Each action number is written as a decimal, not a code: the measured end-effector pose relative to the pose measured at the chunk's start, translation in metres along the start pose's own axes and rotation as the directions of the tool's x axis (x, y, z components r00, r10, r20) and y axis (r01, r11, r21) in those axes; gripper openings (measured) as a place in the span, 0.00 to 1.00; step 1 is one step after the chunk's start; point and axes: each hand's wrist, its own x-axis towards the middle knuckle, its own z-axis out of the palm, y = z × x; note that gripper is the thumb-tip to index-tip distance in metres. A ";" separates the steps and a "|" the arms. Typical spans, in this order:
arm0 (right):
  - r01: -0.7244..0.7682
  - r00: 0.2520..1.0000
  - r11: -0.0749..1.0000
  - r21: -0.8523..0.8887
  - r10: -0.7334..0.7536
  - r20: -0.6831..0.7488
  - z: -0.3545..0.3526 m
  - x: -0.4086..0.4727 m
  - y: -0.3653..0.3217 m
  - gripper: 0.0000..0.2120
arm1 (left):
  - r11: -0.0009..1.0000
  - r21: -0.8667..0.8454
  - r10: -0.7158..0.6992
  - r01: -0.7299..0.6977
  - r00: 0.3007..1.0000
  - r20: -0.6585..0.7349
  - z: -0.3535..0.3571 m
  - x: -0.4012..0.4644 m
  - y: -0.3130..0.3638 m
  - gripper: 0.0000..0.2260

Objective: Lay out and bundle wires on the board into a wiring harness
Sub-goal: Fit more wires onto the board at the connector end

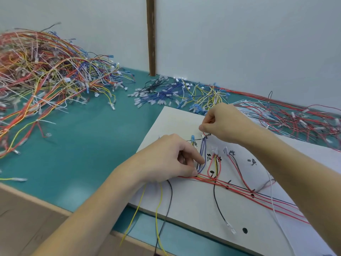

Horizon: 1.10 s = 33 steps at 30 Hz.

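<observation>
Handwritten marks on the board (184, 122) are illegible.

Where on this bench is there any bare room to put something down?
The green mat lies bare between the big wire heap and the white board. The board's near left part is also fairly open. It is crowded by the wall, where the connector wires lie, and around the left hand and right hand.

Both bare forearms reach forward from the lower edge. The left hand (171, 159) lies knuckles up, fingers curled under, thumb and fingertips pinched together low. The right hand (224, 122), farther forward, is bent at the wrist, fingers curled in a pinch.
</observation>
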 end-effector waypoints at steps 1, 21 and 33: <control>0.003 1.000 1.000 0.006 -0.003 -0.003 0.003 0.000 -0.001 0.08 | 1.000 -0.004 -0.002 0.002 1.000 -0.004 0.000 0.000 0.000 0.10; 0.200 0.979 0.979 0.028 -0.198 -0.054 0.010 -0.023 -0.004 0.06 | 0.994 0.087 -0.043 0.063 0.977 -0.211 -0.036 0.010 0.019 0.08; -0.231 0.958 0.898 0.375 0.142 0.250 -0.012 -0.038 -0.039 0.14 | 0.986 0.128 -0.080 0.109 0.974 -0.213 -0.033 0.025 0.027 0.06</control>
